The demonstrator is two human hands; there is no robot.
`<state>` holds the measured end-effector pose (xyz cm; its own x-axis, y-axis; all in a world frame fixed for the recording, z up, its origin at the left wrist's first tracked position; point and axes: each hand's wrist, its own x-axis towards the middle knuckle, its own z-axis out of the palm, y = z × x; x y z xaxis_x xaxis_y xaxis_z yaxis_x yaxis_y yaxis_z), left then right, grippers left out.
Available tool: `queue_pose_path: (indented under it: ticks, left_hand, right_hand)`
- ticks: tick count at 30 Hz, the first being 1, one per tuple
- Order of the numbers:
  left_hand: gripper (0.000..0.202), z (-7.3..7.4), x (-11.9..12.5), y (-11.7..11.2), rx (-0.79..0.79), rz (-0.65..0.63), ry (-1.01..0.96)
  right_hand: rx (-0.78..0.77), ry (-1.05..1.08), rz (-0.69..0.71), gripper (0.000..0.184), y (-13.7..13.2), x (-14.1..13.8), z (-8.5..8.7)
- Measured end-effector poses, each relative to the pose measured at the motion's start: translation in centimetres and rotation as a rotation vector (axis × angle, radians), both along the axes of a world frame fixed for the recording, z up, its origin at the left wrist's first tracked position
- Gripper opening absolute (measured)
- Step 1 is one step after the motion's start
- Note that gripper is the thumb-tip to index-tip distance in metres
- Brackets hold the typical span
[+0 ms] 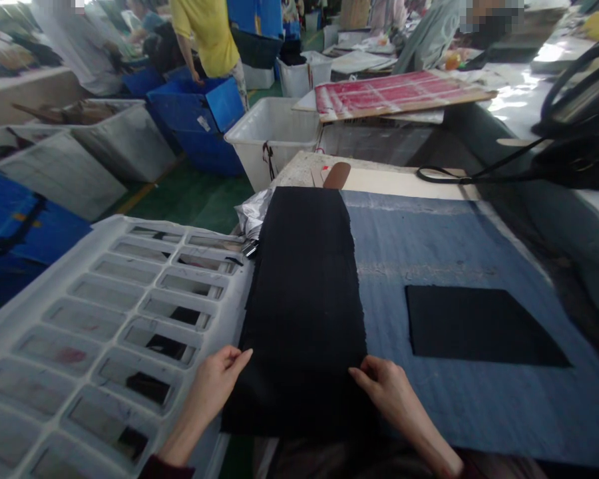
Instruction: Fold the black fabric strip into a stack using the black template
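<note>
A long strip of black fabric (304, 286) lies lengthwise in front of me, its near end hanging toward my lap. My left hand (224, 372) pinches its left edge between thumb and fingers. At the opposite edge, my right hand (382, 379) grips the black fabric the same way, lower fingers curled. To the right, a flat black piece with a slanted side (479, 326) rests on the blue-grey table covering (394, 239); neither hand touches it.
A white slotted plastic rack (130, 319) stands at the left, against the table. Crumpled silver wrapping (253, 216) and a brown rounded piece (337, 175) are by the strip's far end. Beyond are a white bin (274, 133), blue bins (194, 120) and a person in yellow (207, 40).
</note>
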<state>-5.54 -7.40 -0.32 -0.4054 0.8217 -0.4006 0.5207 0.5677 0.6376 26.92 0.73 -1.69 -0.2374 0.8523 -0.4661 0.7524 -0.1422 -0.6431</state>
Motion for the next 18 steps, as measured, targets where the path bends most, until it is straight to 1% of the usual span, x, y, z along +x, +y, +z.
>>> queue_pose_path:
  ticks: [6, 13, 18]
  left_hand:
    - [0.043, 0.2, 0.0, 0.0, 0.035, 0.028, 0.01]
    - [0.042, 0.5, 0.0, 0.1, 0.041, 0.055, 0.002]
    - [0.041, 0.2, -0.1, 0.0, 0.048, 0.057, -0.007]
  right_hand:
    - [0.018, -0.019, 0.045, 0.04, 0.0, 0.0, -0.2]
    - [-0.03, -0.045, 0.096, 0.045, 0.2, 0.4, -1.6]
    - [-0.028, -0.064, 0.115, 0.045, 0.1, 0.6, -2.0]
